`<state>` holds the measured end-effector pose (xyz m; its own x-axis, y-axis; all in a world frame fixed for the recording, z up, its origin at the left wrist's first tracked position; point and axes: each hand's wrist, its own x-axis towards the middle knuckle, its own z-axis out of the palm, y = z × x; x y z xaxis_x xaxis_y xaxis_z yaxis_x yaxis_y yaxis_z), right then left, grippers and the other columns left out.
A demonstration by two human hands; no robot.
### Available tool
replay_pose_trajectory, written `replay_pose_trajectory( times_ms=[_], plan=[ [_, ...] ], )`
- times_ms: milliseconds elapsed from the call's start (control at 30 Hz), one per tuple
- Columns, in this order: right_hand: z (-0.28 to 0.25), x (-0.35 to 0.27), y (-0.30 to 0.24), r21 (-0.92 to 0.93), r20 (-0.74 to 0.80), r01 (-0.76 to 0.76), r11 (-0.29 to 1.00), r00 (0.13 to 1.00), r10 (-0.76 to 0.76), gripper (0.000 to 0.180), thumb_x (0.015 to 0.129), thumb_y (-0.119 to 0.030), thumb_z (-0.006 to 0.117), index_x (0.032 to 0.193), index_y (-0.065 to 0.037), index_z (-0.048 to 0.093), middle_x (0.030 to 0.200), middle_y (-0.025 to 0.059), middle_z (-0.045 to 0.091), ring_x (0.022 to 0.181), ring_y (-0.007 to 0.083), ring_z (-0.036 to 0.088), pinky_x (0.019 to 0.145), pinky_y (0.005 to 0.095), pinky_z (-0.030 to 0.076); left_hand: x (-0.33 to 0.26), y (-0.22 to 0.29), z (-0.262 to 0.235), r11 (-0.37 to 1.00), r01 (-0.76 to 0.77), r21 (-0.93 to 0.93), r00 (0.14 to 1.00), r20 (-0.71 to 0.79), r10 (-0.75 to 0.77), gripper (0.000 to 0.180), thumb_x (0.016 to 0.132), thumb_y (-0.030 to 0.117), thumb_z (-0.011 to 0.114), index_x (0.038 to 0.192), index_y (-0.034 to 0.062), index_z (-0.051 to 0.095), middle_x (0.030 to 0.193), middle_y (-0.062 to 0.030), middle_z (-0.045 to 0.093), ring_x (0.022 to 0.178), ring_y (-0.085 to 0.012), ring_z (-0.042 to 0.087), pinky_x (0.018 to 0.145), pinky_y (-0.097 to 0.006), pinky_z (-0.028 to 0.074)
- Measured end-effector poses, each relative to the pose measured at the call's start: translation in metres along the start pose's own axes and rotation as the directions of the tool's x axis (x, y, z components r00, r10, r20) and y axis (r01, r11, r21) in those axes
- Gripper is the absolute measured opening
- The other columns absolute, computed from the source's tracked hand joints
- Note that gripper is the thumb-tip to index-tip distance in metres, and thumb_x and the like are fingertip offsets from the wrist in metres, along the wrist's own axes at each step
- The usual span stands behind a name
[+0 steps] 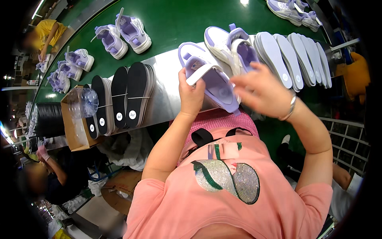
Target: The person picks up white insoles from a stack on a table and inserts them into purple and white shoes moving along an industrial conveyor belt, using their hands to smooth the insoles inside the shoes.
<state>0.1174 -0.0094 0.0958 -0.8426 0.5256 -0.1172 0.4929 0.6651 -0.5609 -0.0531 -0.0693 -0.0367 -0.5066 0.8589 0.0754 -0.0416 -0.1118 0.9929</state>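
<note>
My left hand (191,95) grips a lavender-and-white sneaker (218,84) by its side, the thumb by the white strap across its opening. The shoe's heel points toward me, and its lavender inside shows. Close to that heel is my right hand (266,91), its fingers apart and somewhat blurred; nothing shows in them. Just beyond lies a second matching sneaker (218,40), partly behind the held one and my right hand. White insoles (274,59) stand in several stacks to the right. Bundles of black insoles (139,91) lie to the left.
More lavender sneakers (134,34) stand on the green work surface (171,20), with others at the far left and far right. A cardboard box (73,135) with clear plastic (82,102) borders the black insoles. People work at the left, one in a yellow top (47,30).
</note>
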Motion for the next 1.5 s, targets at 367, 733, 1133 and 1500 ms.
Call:
replay_pose_trajectory(
  times_ms=[367, 733, 1133, 1500],
  plan=[
    [0.053, 0.045, 0.027, -0.313, 0.586, -0.012, 0.950, 0.784, 0.204, 0.026, 0.073, -0.022, 0.049, 0.084, -0.004, 0.064, 0.086, 0.0158, 0.063, 0.086, 0.0286, 0.060, 0.082, 0.0458, 0.035, 0.020, -0.006, 0.026, 0.965, -0.029, 0.261, 0.999, 0.028, 0.022, 0.038, 0.070, 0.002, 0.048, 0.108, -0.0015, 0.043, 0.088, -0.0191, 0.054, 0.078, -0.0283, 0.054, 0.071, -0.035, 0.044],
    [0.024, -0.005, 0.065, -0.165, -0.470, -0.035, 0.986, 0.881, -0.048, 0.027, 0.071, -0.022, 0.062, 0.091, -0.004, 0.057, 0.102, 0.0139, 0.054, 0.093, 0.0301, 0.051, 0.080, 0.0382, 0.040, 0.062, 0.009, -0.044, 0.945, -0.046, 0.325, 0.995, -0.065, 0.071, 0.046, 0.072, 0.001, 0.051, 0.116, -0.0008, 0.038, 0.107, -0.0162, 0.046, 0.099, -0.0241, 0.047, 0.087, -0.032, 0.037],
    [0.035, -0.014, 0.092, 0.482, -0.307, -0.251, 0.840, 0.849, 0.429, 0.033, 0.082, -0.024, 0.054, 0.105, 0.000, 0.053, 0.095, 0.0139, 0.058, 0.084, 0.0210, 0.057, 0.072, 0.0280, 0.045, 0.019, 0.034, 0.073, 0.885, -0.249, 0.394, 0.963, 0.198, 0.183, 0.072, 0.073, 0.007, 0.058, 0.131, -0.0018, 0.015, 0.125, -0.0185, 0.035, 0.115, -0.0263, 0.037, 0.096, -0.037, 0.029],
    [0.056, 0.015, 0.140, 0.228, -0.396, -0.025, 0.973, 0.911, 0.116, 0.016, 0.084, -0.008, 0.049, 0.094, 0.002, 0.055, 0.083, 0.0123, 0.054, 0.072, 0.0227, 0.057, 0.059, 0.0305, 0.047, 0.031, -0.015, 0.086, 0.912, -0.178, 0.370, 0.983, 0.026, 0.181, 0.054, 0.067, -0.002, 0.045, 0.121, 0.0026, 0.037, 0.108, -0.0252, 0.047, 0.104, -0.0404, 0.043, 0.090, -0.042, 0.036]
  ],
)
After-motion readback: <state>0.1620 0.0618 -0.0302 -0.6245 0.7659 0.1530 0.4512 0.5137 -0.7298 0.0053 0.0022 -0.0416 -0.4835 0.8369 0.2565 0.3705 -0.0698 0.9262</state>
